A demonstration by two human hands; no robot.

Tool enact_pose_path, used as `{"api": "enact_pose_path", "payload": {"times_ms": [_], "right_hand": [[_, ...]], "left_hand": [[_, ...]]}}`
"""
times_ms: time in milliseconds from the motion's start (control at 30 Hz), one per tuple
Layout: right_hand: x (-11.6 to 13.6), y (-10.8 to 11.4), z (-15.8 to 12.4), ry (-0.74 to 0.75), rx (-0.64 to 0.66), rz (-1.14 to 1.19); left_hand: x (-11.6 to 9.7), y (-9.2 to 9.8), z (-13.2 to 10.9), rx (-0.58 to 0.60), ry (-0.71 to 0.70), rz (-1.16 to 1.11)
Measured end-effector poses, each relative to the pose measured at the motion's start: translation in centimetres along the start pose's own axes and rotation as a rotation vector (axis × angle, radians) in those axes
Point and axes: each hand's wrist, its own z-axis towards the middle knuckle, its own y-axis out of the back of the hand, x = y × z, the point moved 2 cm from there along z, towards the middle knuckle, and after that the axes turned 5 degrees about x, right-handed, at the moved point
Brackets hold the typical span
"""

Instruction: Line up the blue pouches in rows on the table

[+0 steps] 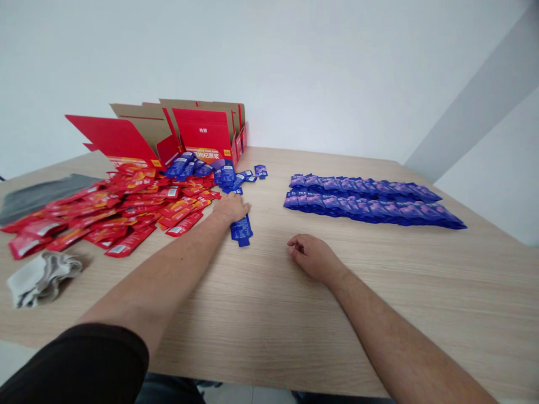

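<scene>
My left hand (231,207) reaches across the wooden table (252,314) onto blue sachets. One blue sachet (241,230) lies flat just below its fingers, and more loose blue sachets (227,175) lie beyond it. Its fingertips are partly hidden, so I cannot tell whether it grips one. My right hand (310,255) rests on the bare wood with fingers curled in and nothing visible in them. Behind it and to the right, two long overlapping rows of blue-purple sachets (370,206) stretch across the table.
A large heap of red sachets (126,205) covers the left side. Open red cardboard boxes (202,132) stand behind it. A grey cloth (50,193) lies at the far left, with a crumpled whitish cloth (42,279) nearer. A pale wall rises behind the table.
</scene>
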Motion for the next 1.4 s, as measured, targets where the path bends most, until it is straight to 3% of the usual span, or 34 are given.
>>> {"api": "enact_pose_path", "payload": {"times_ms": [200, 433, 667, 800, 933, 1033, 1100, 1200, 1300, 1400], "right_hand": [[0.0, 0.0, 0.1, 0.004, -0.004, 0.002], [0.3, 0.3, 0.2, 0.026, -0.012, -0.008], [0.2, 0.5, 0.3, 0.002, -0.045, 0.028], [-0.5, 0.6, 0.5, -0.042, -0.092, 0.085], [-1.4, 0.5, 0.6, -0.08, -0.126, 0.2], [-1.9, 0.2, 0.8, -0.177, -0.07, 0.341], [-2.3, 0.4, 1.1, -0.222, -0.044, 0.389], [-2.7, 1.5, 2.0, -0.167, -0.115, 0.215], [-3.1, 2.7, 2.8, 0.003, -0.227, -0.093], [-3.4, 2.7, 3.3, 0.128, -0.149, -0.236]], "left_hand": [[0.3, 0.1, -1.1, 0.002, -0.044, 0.042], [-0.5, -0.6, -6.7, -0.026, -0.165, 0.061], [-4.0, -0.9, -13.8, -0.086, -0.339, 0.097], [-6.8, -1.2, -16.3, -0.097, -0.49, 0.061], [-7.9, -1.4, -16.9, -0.027, -0.7, -0.051], [-7.0, -1.5, -16.7, 0.029, -0.835, -0.199], [-5.9, -1.5, -16.2, 0.04, -0.848, -0.27], [-4.5, -1.5, -15.3, 0.024, -0.808, -0.297], [-3.8, -1.4, -14.6, 0.006, -0.788, -0.315], [-3.6, -1.3, -14.5, 0.014, -0.784, -0.311]]}}
